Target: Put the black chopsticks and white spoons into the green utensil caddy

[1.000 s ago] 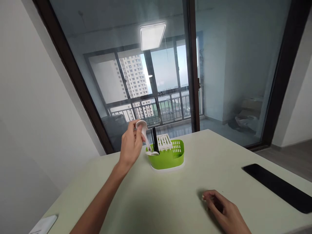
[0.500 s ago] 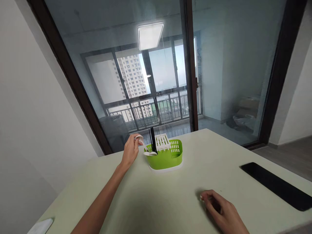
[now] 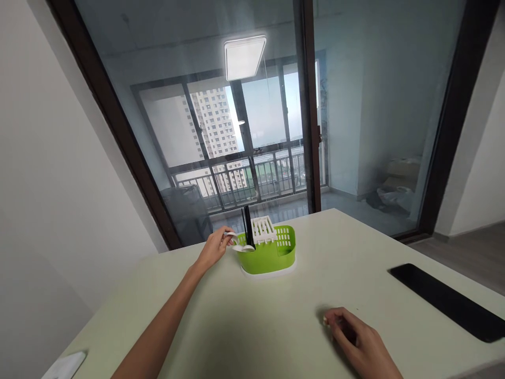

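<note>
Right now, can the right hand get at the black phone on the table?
Probably yes: the right hand rests on the table, and only bare tabletop lies between it and the phone.

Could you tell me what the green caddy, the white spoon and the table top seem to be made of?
The green caddy looks like moulded plastic, with a uniform bright colour, slotted wall and slight sheen. The white spoon, held by the left hand, could be plastic or ceramic; its smooth, opaque white look leaves that open. The table top appears to be matte pale-green laminate or painted board, with an even, grainless surface.
</note>
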`<state>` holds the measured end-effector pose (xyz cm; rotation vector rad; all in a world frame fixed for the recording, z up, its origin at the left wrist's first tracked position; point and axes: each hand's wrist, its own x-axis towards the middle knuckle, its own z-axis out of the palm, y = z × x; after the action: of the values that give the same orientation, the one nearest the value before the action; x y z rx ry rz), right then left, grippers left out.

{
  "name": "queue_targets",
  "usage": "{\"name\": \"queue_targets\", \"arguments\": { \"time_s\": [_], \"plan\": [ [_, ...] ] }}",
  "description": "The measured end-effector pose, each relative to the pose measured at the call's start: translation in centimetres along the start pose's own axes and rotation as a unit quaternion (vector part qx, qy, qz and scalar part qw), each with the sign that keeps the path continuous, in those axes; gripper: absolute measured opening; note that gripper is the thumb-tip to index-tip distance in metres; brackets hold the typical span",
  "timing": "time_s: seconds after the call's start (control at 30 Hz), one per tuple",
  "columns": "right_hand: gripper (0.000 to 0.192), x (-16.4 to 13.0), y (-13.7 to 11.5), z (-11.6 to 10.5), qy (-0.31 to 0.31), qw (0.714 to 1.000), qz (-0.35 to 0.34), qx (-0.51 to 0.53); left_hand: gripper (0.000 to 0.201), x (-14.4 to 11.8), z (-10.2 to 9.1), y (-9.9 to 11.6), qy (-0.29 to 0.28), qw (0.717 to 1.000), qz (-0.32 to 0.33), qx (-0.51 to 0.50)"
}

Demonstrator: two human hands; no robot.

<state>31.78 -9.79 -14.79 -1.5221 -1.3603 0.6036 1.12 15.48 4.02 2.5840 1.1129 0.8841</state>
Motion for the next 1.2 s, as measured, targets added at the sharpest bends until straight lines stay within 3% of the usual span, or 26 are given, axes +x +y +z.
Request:
{"name": "queue_targets", "arguments": {
  "time_s": [0.17,0.43,0.7,1.03,1.2],
  "plan": [
    [0.030,-0.1,0.2,0.0,-0.006,1.000,0.002,-0.009,0.028,-0.3,-0.2,-0.6,-0.006,0.998,-0.008,0.059],
    [0.031,0.0,-0.1,-0.2,-0.022,1.000,0.014,-0.008,0.024,-0.6,-0.3,-1.2,-0.031,0.998,-0.002,0.062],
    [0.032,0.0,-0.1,-0.2,-0.015,1.000,0.011,-0.005,0.032,-0.8,0.4,-1.1,-0.051,0.995,0.013,0.089],
    [0.028,0.1,0.3,0.2,-0.015,1.000,-0.002,-0.007,0.042,-1.4,0.8,-1.2,-0.035,0.996,-0.001,0.078],
    [0.028,0.0,0.2,0.1,-0.011,1.000,-0.007,-0.009,0.055,-2.8,1.3,-2.3,-0.017,0.998,-0.030,0.048]
  ]
}}
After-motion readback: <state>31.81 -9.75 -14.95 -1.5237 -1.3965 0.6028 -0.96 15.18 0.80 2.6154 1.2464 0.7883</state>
